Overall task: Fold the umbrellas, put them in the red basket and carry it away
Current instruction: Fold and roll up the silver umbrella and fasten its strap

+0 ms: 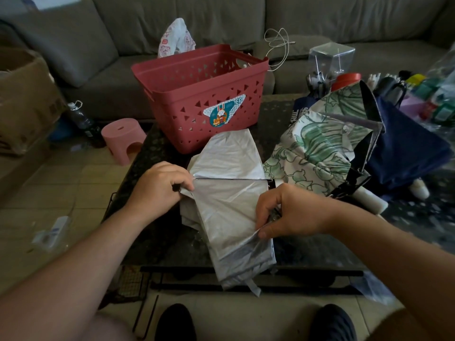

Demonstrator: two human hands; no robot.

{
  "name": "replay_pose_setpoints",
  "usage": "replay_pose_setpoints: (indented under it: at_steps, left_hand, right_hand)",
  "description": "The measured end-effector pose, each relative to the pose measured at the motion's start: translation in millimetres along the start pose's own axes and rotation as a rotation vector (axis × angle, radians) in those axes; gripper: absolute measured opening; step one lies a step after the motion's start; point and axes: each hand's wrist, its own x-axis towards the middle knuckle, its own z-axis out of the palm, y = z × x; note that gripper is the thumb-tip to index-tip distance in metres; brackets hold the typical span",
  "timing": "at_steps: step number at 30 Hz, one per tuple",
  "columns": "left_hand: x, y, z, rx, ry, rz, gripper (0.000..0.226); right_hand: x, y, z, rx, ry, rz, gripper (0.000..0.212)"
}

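Was midway through the folding step, by the look of it, with nothing yet visible inside the red perforated plastic basket (pixel 197 94) standing at upper centre of the frame on the dark speckled table (pixel 270 114). Lay at centre frame, just below that basket: the silver-grey collapsed fabric umbrella (pixel 229 205), canopy loose and creased, one thin dark rib showing across it, closing strap dangling at the lower end over the table's near edge. Gripped it on both sides. Left hand (pixel 160 185), centre-left, curled on a fold of canopy at the rib's tip, fingers closed round the cloth. Right hand (pixel 293 212), centre-right, pinched a pleat between thumb and forefingers (thumb tip plainly pressed on the fabric). Waited at right of frame, touching one another in a heap: the white umbrella with green leaf print (pixel 312 148), half collapsed with its pale handle pointing lower right, and beneath and behind it the navy blue fabric umbrella (pixel 403 148).

Called for next, probably: gathering the remaining pleats around the shaft, rolling the canopy tight, then fastening the strap before lifting the bundle up into the basket. Slippery cloth likely to spring loose unless held firm while wrapping. Two umbrellas at least left to fold after this one, so carrying away looked some way off.
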Motion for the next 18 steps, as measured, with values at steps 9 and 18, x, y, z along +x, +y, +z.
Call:
replay_pose_setpoints:
  at_steps: [9,18]
  left_hand:
    - [1,6,1,0.064,-0.100,-0.063,0.057]
    - [-15,72,37,0.031,-0.332,0.205,0.046]
  right_hand:
    - [3,4,21,-0.237,-0.073,-0.026,0.014]
    - [6,11,35,-0.425,-0.137,-0.094,0.016]
